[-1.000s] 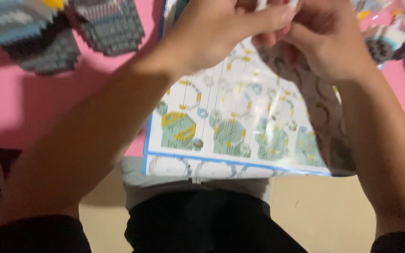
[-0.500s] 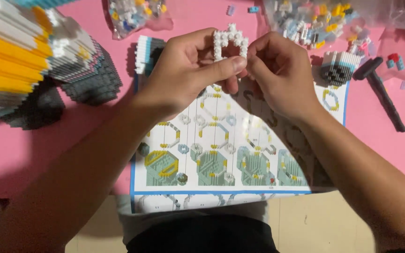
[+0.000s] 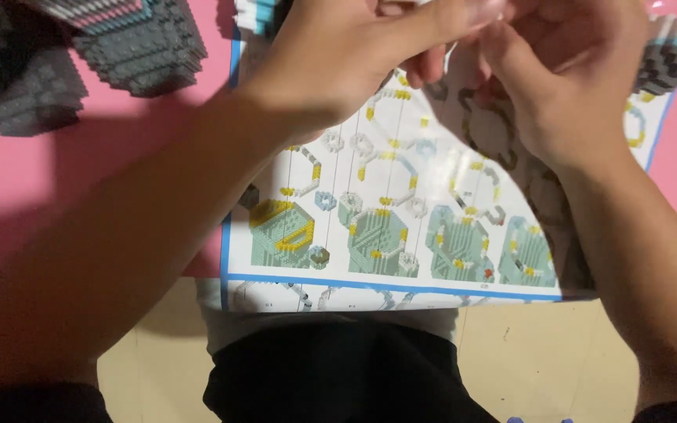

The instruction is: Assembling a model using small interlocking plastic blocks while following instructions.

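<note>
The 2 hands meet at the top edge of the view, above the upper part of the instruction sheet (image 3: 385,227). The left hand (image 3: 338,63) is curled, its thumb and fingers drawn together toward the right hand (image 3: 566,78), whose fingers bend back toward it. The fingertips of both hands run out of the top of the view, so whether they pinch anything between them cannot be told, and no held piece shows.

The instruction sheet lies flat under the hands, white with a blue border, printed with rows of building steps: rings of white and yellow bricks higher up, and 4 pale green block shapes in a row along its lower part. Its bottom edge hangs past the near edge of the pink table (image 3: 95,180) over the person's lap, where a white shirt hem and dark trousers (image 3: 331,376) show above a cream floor.

To the upper left of the sheet, on the table, stands a grey model of small bricks (image 3: 135,47), partly cut off by the view. Just past the sheet's upper right corner sits a smaller brick piece (image 3: 671,59) in grey, white and light blue, touching or overlapping the sheet's edge. No box, bag or tray is in view.
</note>
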